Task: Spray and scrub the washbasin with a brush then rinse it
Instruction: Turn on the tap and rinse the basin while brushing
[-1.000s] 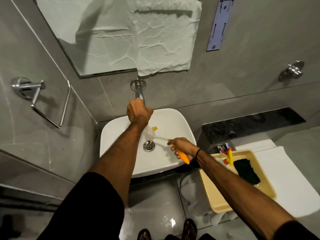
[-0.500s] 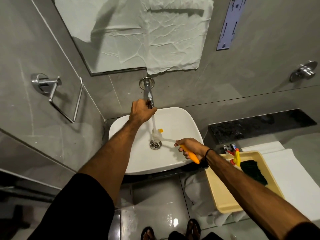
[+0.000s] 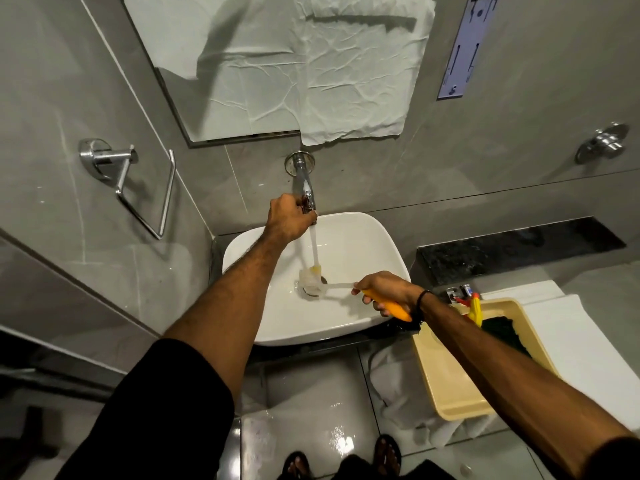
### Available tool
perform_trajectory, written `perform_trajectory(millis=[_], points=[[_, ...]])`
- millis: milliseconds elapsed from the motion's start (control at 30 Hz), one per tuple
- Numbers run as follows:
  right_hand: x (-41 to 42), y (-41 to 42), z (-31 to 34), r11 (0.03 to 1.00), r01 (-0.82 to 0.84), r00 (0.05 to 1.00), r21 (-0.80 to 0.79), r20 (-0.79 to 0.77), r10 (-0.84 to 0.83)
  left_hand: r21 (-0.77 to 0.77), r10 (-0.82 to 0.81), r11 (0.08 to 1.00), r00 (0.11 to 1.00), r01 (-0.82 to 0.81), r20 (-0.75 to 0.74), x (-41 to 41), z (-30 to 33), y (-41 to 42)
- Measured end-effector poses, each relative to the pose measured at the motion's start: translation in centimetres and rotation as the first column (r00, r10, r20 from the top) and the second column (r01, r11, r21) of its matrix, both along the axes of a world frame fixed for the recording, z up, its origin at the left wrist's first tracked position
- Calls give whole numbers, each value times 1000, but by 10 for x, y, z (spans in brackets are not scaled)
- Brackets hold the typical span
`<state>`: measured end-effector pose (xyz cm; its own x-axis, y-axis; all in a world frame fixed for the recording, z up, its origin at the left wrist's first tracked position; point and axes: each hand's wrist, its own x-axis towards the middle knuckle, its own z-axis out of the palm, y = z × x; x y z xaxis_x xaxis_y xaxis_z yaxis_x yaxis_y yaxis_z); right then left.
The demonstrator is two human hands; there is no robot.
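Closest to the camera you've got sandalled feet (image 3: 388, 453) on a wet, shiny tiled floor (image 3: 304, 393), and both bare arms reaching out over it. Off to the right there's a pale yellow tray (image 3: 446, 386) sitting on a white towel (image 3: 571, 341), with a dark green cloth (image 3: 502, 332) inside and a yellow-and-red spray bottle (image 3: 475, 306) poking up at its far corner. The right hand (image 3: 386, 289) has its fingers wrapped snug around the orange handle of the brush (image 3: 388, 306), and the clear neck runs left so the bristle head sits right over the drain (image 3: 313, 289) in the middle of the white washbasin (image 3: 363, 244). Water pours straight down onto the brush head. A bit further out, the left hand (image 3: 289, 221) is closed on the chrome tap (image 3: 306, 188) that sticks out of the grey wall just above the basin's back edge. On the left wall hangs a chrome towel ring (image 3: 138, 181), and up top the mirror (image 3: 221, 81) is partly covered with crinkled white paper (image 3: 346, 71).
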<state>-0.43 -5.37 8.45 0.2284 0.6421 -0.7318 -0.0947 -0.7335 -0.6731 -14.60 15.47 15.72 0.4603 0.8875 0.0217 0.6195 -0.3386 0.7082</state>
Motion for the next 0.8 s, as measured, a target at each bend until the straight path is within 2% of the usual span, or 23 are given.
perform_trajectory(millis=[200,367,433,533,633,800], points=[[1,0,1,995,88,990,50,106,-93,2,-17,1000,1000,17,14,-1,-1,0],[-1,-1,2,995,-90,977,50,199,78,-17,-25,1000,999,26,33,-4,-2,2],[0,-3,-2,978,-200,927,52,332,172,-24,-28,999,999,29,45,-4,-2,2],[4,-5,-5,927,-375,775,-2,548,314,-36,-29,999,998,32,62,-4,-1,-1],[1,-7,4,899,-427,621,-97,692,370,-50,-23,998,997,27,77,-3,-2,-3],[-4,-5,7,896,-434,566,-95,746,352,-77,-29,996,993,38,111,-4,-4,-3]])
